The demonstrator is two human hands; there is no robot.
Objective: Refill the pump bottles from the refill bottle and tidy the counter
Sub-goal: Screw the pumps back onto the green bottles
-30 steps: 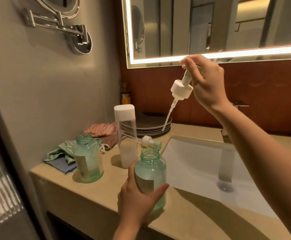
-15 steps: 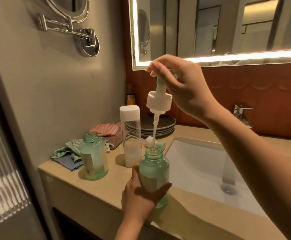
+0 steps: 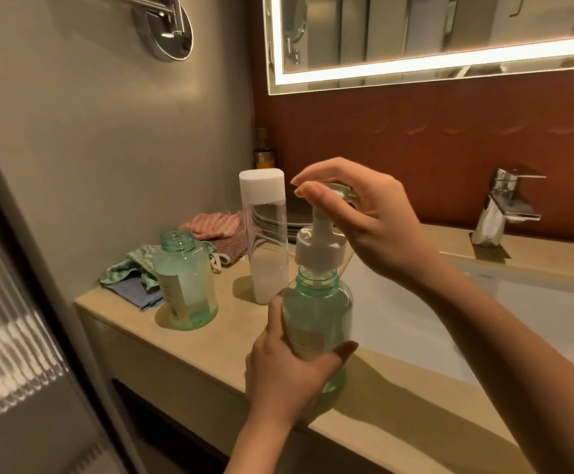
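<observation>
A: Nearest item?
B: Left grip [image 3: 285, 367], fingers and thumb wrapped round the lower body of a green pump bottle [image 3: 319, 313]. The bottle is at the front of the worktop [image 3: 210, 340], just beside the sink basin [image 3: 483, 319].
A: Next?
B: Pump head [image 3: 319, 246]. Its white collar sits slightly askew just above the bottle's bare threaded neck and is not yet screwed down. Right grip [image 3: 374, 213] pinches the nozzle top from above.
A: Handling note?
B: As a judgement: level the collar over the neck and seat it lightly. Then turn at the collar rather than the nozzle, with the left grip bracing the body so it neither spins nor tips toward the basin.
A: Behind?
B: Second pump bottle [image 3: 184, 285], left, neck open, no pump. Refill bottle [image 3: 266, 241], upright, white cap on, low white fill. Cloths [image 3: 131, 271] heaped by the wall. Plates [image 3: 299, 227], stacked. Tap [image 3: 504, 210], far right.
</observation>
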